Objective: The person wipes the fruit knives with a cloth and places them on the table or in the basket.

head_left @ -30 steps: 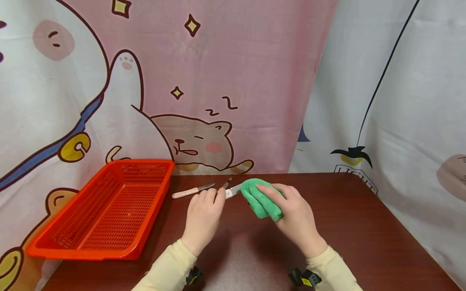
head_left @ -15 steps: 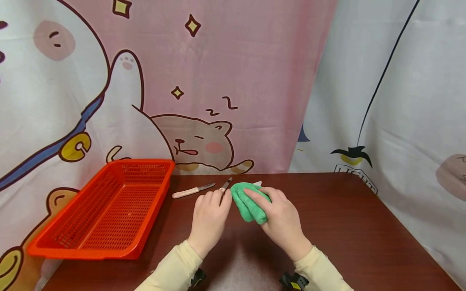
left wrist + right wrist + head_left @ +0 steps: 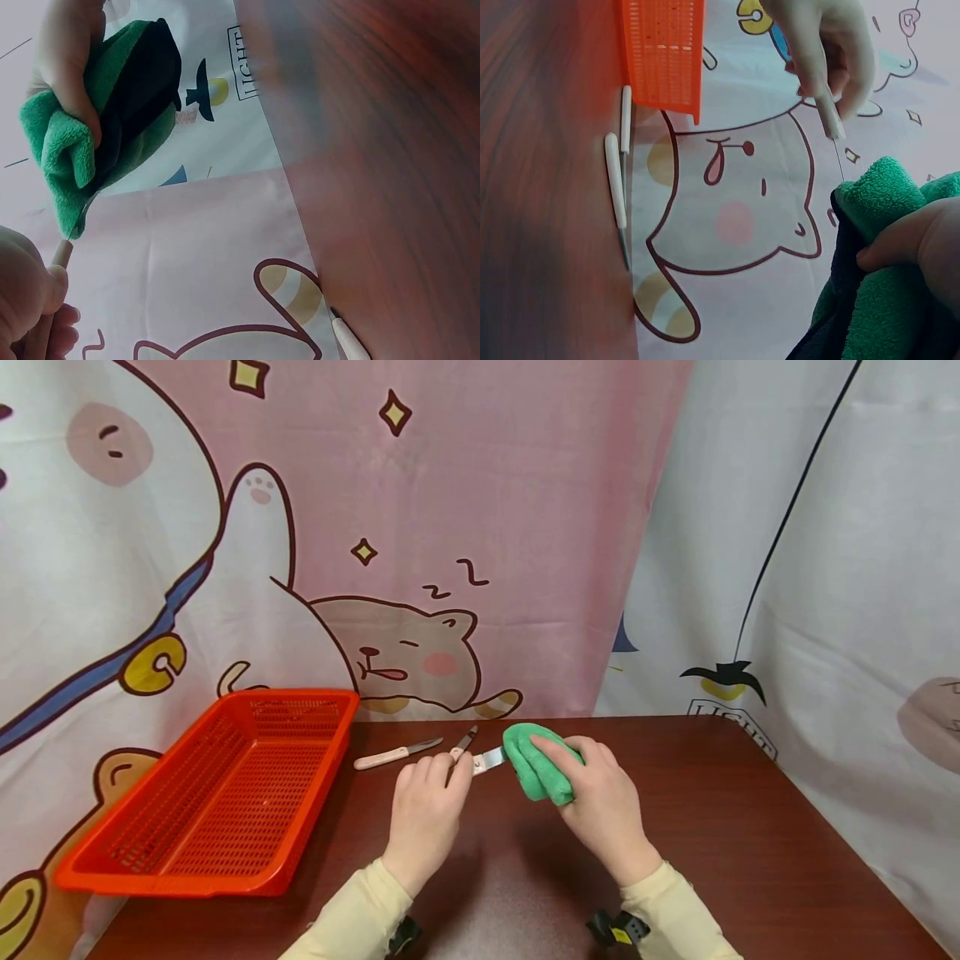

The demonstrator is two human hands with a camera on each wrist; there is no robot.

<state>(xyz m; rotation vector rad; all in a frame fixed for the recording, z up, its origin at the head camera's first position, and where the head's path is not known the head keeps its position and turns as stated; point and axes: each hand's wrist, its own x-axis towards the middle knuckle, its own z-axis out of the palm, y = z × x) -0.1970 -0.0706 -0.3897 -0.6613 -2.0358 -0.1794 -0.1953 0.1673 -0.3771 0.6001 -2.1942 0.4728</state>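
My left hand (image 3: 427,814) grips the pale handle (image 3: 829,112) of a knife, held up over the table with its blade pointing right. A short stretch of the knife blade (image 3: 492,758) shows in the head view; the rest is hidden in a folded cloth. That cloth (image 3: 542,764) is green and fluffy, with a dark underside seen in the left wrist view. My right hand (image 3: 606,802) pinches the cloth around the blade, thumb on the near side. Behind my left hand, two more knives lie on the table: one knife (image 3: 397,753) points right, another knife (image 3: 467,741) points away.
An orange-red plastic basket (image 3: 292,860) with perforated sides stands at the left of the brown table (image 3: 720,835). A printed cartoon curtain (image 3: 540,543) hangs right behind the table's back edge. Dark wrist cameras (image 3: 618,929) sit at the cuffs.
My right hand and the cloth slid left along the blade to the handle, then back right, baring part of the blade again. The left hand shifted slightly right overall. Basket and lying knives stayed still.
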